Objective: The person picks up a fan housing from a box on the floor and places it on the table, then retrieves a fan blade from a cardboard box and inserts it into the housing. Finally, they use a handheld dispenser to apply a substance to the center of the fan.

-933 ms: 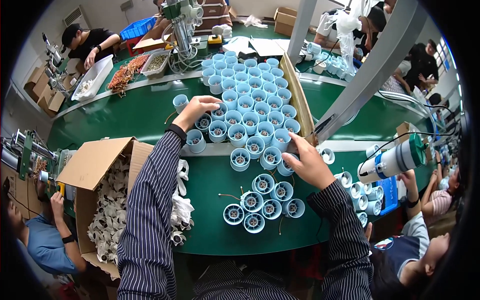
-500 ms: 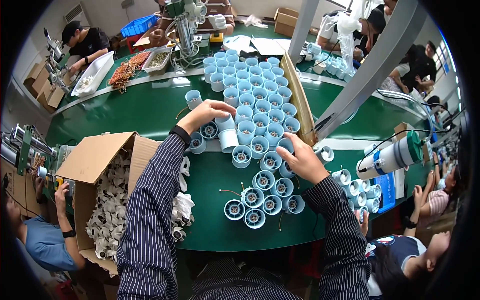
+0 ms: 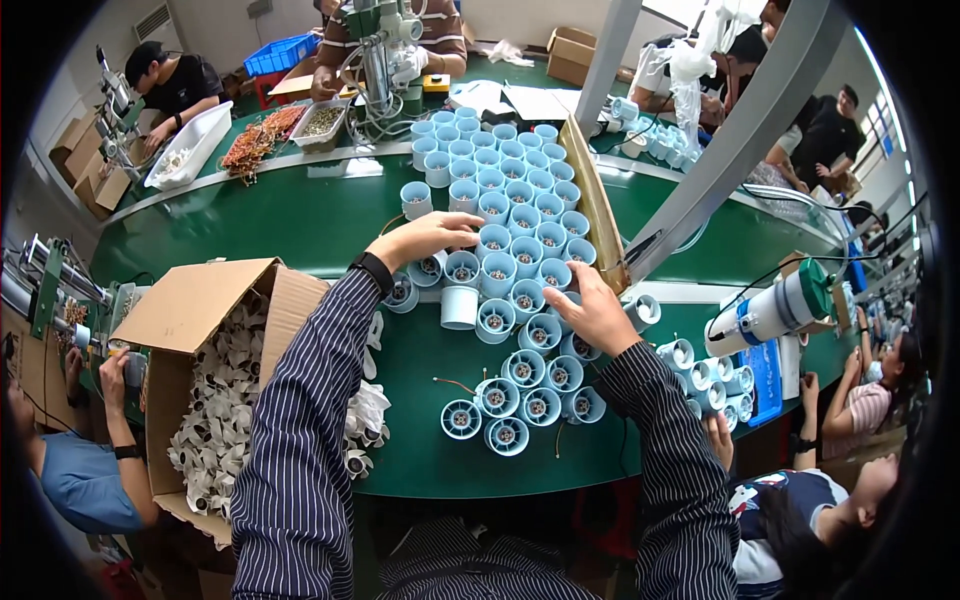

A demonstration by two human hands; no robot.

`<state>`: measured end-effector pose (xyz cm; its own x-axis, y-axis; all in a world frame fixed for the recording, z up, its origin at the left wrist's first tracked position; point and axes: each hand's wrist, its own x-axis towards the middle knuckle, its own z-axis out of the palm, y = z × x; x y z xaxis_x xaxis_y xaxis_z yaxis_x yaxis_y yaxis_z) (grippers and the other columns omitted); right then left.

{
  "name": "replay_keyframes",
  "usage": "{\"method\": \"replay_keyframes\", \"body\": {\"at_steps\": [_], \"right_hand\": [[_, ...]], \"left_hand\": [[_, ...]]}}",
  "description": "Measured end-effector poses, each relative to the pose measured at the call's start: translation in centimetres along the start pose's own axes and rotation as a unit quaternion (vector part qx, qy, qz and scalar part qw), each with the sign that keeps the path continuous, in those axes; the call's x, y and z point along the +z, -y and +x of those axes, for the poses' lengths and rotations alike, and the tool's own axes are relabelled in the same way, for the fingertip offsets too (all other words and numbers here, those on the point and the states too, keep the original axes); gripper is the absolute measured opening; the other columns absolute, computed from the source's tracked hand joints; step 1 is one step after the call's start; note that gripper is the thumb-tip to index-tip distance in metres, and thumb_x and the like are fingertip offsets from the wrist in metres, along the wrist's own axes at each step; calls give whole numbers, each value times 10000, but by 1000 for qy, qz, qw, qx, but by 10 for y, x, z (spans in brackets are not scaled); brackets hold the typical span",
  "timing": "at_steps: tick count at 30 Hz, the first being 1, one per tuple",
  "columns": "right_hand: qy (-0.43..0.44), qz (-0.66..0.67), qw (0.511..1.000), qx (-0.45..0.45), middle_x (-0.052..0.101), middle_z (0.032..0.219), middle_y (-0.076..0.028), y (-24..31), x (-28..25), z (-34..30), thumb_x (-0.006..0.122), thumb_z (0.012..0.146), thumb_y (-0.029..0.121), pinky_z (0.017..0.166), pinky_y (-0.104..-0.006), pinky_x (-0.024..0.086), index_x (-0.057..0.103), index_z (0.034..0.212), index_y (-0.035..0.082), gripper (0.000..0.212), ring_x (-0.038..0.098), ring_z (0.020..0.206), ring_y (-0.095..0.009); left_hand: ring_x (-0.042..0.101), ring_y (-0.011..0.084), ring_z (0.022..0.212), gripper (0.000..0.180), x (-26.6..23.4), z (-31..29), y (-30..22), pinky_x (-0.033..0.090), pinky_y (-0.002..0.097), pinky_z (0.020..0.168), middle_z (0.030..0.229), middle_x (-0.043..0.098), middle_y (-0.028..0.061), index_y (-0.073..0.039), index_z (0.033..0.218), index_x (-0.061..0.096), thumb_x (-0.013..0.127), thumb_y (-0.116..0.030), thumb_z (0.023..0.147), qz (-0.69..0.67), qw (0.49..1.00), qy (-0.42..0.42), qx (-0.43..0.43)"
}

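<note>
Many light-blue round plastic housings (image 3: 497,272), with spokes and small motor parts inside, stand close together on the green table. My left hand (image 3: 428,240) reaches over the left side of this cluster, fingers stretched out and touching or nearly touching the rims. Just below it is an upright housing (image 3: 461,268); in front of that, another housing (image 3: 459,308) shows its plain side, its inside hidden. At the cluster's right edge is my right hand (image 3: 597,312), thumb and fingers apart beside the housings. A looser group of housings (image 3: 502,435), some with thin wires, stands nearer me.
An open cardboard box (image 3: 190,310) of grey-white fan blades stands left of my forearm. A wooden rail (image 3: 597,215) borders the cluster on the right. A white cylinder with a green cap (image 3: 770,315) is by a blue tray (image 3: 765,385). Co-workers sit around.
My left hand has moved slightly right and loosened from a tilted housing, which now stands upright with its inside showing. My right hand stays at the cluster's right edge.
</note>
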<state>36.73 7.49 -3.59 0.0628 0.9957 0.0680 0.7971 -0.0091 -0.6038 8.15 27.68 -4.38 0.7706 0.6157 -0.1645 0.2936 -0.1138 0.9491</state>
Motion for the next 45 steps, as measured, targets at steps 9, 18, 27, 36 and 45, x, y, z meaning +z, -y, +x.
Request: {"method": "replay_keyframes", "body": {"at_steps": [9,18,27,36,45], "right_hand": [[50,108,993,28,710,1269,-235,-6,2,6,737,1038,415,973,-394,586,505,1494,-49,690,748,1103,-300],[-13,-57,996,-61,702,1270,-272,10,-5,3,717,1045,418,947,-427,593,551,1449,-30,625,753,1065,-366],[0,-193,981,-30,665,1264,-248,35,-12,0,728,1010,330,920,-514,579,655,1335,-5,472,713,1075,-451],[-36,-176,960,-215,668,1281,-196,85,5,-12,767,959,256,1009,-477,539,675,1266,16,401,652,1148,-407],[32,-252,913,-319,690,1197,-127,143,45,-36,803,896,414,995,-433,486,686,1202,50,489,622,1162,-288]], "left_hand": [[701,166,1136,402,15,9,-10,535,318,1019,1189,778,70,-39,1337,730,753,-255,999,66,995,60,42],[714,178,1143,414,34,13,-12,539,318,1044,1206,782,89,12,1305,725,789,-185,947,22,995,89,47],[718,223,1147,498,25,-10,-22,541,353,1047,1221,776,124,-4,1307,730,826,-251,885,106,993,2,48],[725,251,1096,518,26,-46,-38,558,364,973,1184,777,139,-48,1302,746,828,-294,854,211,977,25,9],[734,248,1115,535,32,-54,-21,566,361,968,1219,783,159,-5,1311,725,818,-248,844,165,986,18,22]]}}
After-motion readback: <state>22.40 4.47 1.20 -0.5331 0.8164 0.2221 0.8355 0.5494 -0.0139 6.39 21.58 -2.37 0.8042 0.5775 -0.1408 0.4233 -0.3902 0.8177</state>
